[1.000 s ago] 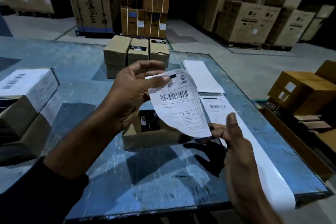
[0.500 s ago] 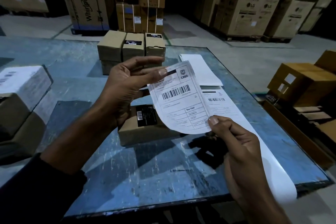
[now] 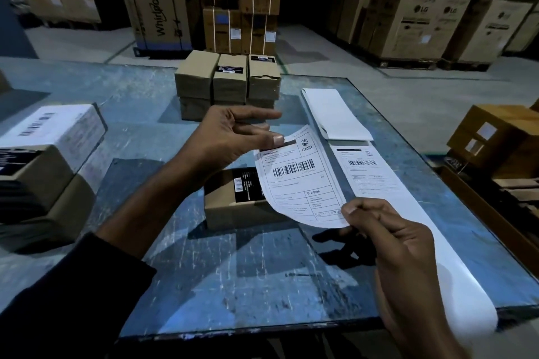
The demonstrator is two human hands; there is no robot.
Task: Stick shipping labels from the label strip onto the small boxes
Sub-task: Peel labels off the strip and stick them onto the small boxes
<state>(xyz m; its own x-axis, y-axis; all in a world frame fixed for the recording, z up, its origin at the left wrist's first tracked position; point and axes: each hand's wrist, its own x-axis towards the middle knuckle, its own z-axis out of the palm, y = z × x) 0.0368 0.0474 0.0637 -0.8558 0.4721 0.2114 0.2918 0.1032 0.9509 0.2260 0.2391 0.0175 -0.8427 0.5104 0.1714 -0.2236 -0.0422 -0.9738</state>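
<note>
Label: white printed paper shipping label, held above small brown cardboard box.
Left hand: fingers pinched its top corner.
Right hand: fingers pinched its bottom corner.

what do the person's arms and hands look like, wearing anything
The left hand and right hand are both bare: no gloves, and no rings or watch that show. The left arm wears a dark, black-looking long sleeve pushed up, leaving the forearm uncovered. The right forearm is bare as far as the frame shows; any sleeve there is out of view.
</note>
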